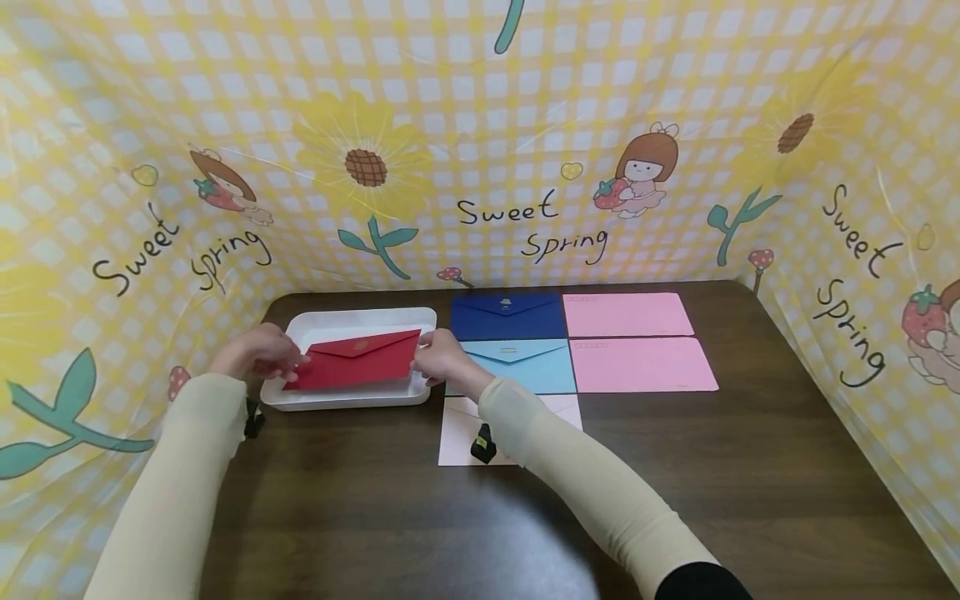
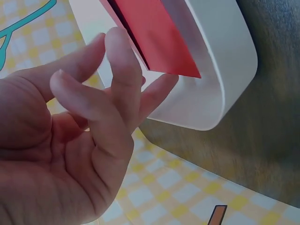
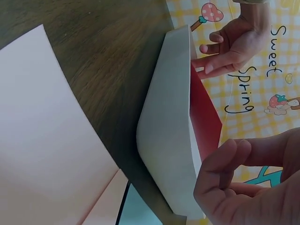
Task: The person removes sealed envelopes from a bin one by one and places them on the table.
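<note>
A red envelope [image 1: 360, 360], flap side up, lies tilted within the white tray [image 1: 352, 402], its right end raised. My right hand [image 1: 444, 358] pinches that end between thumb and curled fingers, just inside the tray's right rim. At the opposite end is my left hand [image 1: 266, 354], its fingers loosely bent. In the left wrist view, one fingertip [image 2: 166, 84] sits right at the envelope's corner, while the other fingers [image 2: 124, 51] stay beside its edge. Beneath my right forearm lie a light blue envelope [image 1: 543, 367] and a pale pink envelope [image 1: 457, 442], both partly covered.
A dark blue envelope [image 1: 506, 321] lies behind the light blue one. Two pink envelopes [image 1: 626, 315] lie plain side up to the right, one behind the other. The brown wooden table [image 1: 360, 500] is enclosed by a yellow checked cloth [image 1: 465, 125] at the back and sides.
</note>
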Tool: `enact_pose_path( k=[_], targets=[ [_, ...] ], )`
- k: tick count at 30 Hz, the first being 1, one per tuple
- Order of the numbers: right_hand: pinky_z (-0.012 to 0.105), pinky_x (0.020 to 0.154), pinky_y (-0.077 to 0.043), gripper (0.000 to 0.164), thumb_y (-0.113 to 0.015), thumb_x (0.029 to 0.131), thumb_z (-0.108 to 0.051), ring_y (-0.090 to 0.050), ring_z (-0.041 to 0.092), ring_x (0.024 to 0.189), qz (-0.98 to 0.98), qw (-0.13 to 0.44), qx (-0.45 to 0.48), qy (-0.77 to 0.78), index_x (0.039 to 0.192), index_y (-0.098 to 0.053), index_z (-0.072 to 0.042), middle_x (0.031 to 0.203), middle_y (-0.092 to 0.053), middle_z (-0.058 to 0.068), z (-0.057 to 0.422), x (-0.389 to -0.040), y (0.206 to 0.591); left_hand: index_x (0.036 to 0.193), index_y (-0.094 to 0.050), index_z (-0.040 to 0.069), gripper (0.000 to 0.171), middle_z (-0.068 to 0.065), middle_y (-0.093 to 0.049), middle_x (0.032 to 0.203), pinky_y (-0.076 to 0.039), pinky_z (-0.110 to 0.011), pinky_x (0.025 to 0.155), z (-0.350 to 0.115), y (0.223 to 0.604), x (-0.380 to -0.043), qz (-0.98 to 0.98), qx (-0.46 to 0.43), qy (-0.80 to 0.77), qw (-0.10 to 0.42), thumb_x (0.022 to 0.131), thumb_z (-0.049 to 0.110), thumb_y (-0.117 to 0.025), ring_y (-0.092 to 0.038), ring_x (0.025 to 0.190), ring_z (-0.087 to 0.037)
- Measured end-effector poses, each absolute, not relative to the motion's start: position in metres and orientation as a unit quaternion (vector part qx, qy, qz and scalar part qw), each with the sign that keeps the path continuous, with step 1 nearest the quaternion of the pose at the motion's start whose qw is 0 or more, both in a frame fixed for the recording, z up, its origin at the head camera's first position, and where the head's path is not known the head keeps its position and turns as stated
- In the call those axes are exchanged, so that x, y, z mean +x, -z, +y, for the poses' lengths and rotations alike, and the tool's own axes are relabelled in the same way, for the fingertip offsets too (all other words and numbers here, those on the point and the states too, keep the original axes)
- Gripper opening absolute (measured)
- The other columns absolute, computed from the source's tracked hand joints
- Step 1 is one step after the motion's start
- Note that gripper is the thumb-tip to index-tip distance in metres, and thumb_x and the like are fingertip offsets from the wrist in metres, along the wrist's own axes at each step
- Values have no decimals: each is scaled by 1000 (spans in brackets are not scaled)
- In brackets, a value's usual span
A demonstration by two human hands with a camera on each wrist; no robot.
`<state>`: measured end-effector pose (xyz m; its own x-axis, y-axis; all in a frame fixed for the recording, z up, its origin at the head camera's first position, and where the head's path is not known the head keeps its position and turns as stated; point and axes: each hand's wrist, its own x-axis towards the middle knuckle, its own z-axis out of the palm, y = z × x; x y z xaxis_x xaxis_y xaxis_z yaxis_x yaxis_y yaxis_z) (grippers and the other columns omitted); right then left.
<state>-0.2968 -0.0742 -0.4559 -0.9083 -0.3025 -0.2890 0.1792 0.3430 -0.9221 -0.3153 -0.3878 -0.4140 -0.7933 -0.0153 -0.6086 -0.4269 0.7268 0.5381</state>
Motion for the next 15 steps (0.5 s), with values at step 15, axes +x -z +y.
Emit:
enact_pose_path(
  k=[15],
  targets=[
    [25, 50, -51, 38, -79, 93, -6, -53, 17, 54, 784, 193, 28, 589, 128, -65, 0, 82, -68, 13, -71, -297, 457, 129, -54, -20, 39, -1, -64, 68, -43, -20, 56, -389, 410, -312, 901, -92, -308, 292, 100, 3, -64, -52, 57, -7]
  ],
)
